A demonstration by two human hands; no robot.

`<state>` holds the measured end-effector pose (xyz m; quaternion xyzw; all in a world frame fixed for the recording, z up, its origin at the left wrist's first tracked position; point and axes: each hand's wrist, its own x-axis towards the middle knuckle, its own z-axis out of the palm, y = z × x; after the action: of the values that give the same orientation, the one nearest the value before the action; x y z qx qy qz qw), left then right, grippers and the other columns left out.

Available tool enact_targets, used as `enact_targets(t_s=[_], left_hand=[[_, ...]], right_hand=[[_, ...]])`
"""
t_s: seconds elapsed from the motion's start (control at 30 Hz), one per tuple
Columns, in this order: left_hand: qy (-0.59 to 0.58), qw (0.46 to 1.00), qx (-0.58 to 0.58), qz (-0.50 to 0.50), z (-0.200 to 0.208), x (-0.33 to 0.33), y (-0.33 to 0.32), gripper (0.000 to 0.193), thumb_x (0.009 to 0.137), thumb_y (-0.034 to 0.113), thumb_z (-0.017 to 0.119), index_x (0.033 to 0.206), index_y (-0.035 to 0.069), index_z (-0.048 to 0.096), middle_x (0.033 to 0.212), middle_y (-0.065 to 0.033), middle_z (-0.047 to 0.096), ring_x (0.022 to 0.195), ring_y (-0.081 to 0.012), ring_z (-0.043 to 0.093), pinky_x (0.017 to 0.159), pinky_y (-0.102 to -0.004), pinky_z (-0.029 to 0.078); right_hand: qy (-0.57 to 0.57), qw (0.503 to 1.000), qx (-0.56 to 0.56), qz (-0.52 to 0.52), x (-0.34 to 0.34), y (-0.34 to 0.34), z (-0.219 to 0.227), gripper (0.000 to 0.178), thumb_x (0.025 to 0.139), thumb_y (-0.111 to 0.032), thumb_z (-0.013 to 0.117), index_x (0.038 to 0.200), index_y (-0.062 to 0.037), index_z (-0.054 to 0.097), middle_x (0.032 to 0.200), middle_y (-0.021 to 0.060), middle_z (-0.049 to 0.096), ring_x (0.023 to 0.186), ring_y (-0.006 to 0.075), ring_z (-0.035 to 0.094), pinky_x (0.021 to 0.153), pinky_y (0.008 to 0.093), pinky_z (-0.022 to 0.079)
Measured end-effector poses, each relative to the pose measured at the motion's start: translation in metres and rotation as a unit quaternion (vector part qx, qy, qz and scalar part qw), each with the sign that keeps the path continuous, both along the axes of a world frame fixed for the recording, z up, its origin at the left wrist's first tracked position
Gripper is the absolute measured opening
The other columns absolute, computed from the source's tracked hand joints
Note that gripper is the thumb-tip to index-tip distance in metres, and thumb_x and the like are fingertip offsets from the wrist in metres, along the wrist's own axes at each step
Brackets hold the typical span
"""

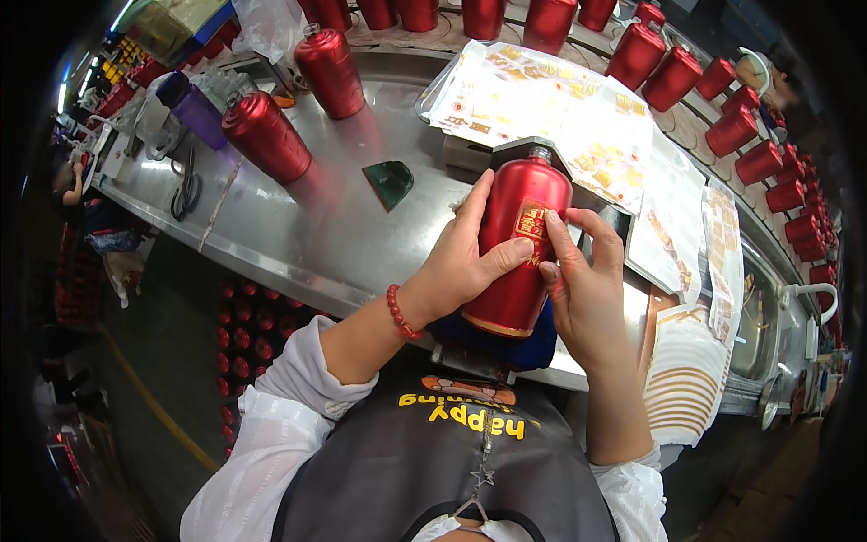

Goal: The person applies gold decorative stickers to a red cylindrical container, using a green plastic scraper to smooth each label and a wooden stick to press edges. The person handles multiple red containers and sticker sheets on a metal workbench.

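Head view: the landmark is a metallic red bottle (510,294), held tilted in front of the person with its neck pointing away and its gold-banded base toward the apron (406,479). The left hand (465,257) is wrapped about the bottle's left side, its thumb laid across the front, and grips it firmly; a red bead bracelet (397,312) encircles that wrist. The right hand (585,271) lies at the bottle's right side with fingers bent and apart, the index fingertip touching the red-and-gold label (535,219) on the front face; whether it pinches the label's edge cannot be told. Just below the bottle is a blue cloth (537,348). To the bottle's left, on the steel workbench (334,253), lie a dark green plate (388,183) and, farther off, a coiled black cable (187,190); two standing red bottles (268,140) and a purple flask (194,110) are beyond the plate. Beyond the bottle and to its right spread the sheets of gold labels (542,95); nearer the person, also on its right, hangs a sheet of curved gold strips (686,370). Farthest beyond the bottle, a curving row of red bottles (673,77) bounds the bench.
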<state>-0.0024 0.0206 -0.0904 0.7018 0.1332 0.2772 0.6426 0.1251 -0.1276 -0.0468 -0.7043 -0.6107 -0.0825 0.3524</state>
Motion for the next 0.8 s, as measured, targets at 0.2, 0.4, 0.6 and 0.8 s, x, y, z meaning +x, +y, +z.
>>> enact_targets(t_s=[0.2,0.4,0.6,0.8], left_hand=[[0.031,0.991,-0.125,-0.026,0.017,0.006,0.006,0.083,0.100,0.026,0.063,0.156,-0.007,0.012,0.150,-0.0176,0.040,0.134,-0.0192,0.046,0.110,-0.0323,0.040],[0.000,0.991,-0.131,-0.002,0.007,0.011,0.007,0.085,0.097,0.037,0.066,0.151,-0.011,0.022,0.143,-0.0231,0.048,0.129,-0.0244,0.052,0.106,-0.0338,0.043],[-0.011,0.995,-0.097,0.008,-0.001,0.011,0.006,0.091,0.094,0.041,0.069,0.150,-0.013,0.022,0.142,-0.0273,0.048,0.131,-0.0287,0.051,0.109,-0.0360,0.041],[-0.014,0.996,-0.087,-0.001,-0.001,0.008,0.005,0.095,0.094,0.042,0.069,0.151,-0.014,0.018,0.145,-0.0277,0.044,0.134,-0.0291,0.048,0.111,-0.0366,0.038]], right_hand=[[0.029,1.000,0.001,-0.005,-0.001,0.002,0.000,0.054,0.083,-0.005,0.073,0.135,-0.0034,0.060,0.131,0.0200,0.052,0.120,0.0374,0.052,0.101,0.0452,0.044],[0.069,0.998,-0.009,-0.002,-0.006,-0.002,0.004,0.058,0.084,-0.005,0.073,0.139,-0.0018,0.056,0.133,0.0214,0.050,0.122,0.0381,0.050,0.104,0.0448,0.043],[0.113,0.993,-0.030,-0.003,-0.008,-0.004,0.003,0.060,0.084,-0.006,0.073,0.142,-0.0032,0.054,0.137,0.0218,0.047,0.124,0.0384,0.049,0.106,0.0438,0.042],[0.108,0.994,-0.022,0.010,-0.010,-0.006,-0.004,0.059,0.087,-0.007,0.071,0.143,-0.0050,0.053,0.141,0.0230,0.045,0.129,0.0389,0.046,0.109,0.0437,0.040]])
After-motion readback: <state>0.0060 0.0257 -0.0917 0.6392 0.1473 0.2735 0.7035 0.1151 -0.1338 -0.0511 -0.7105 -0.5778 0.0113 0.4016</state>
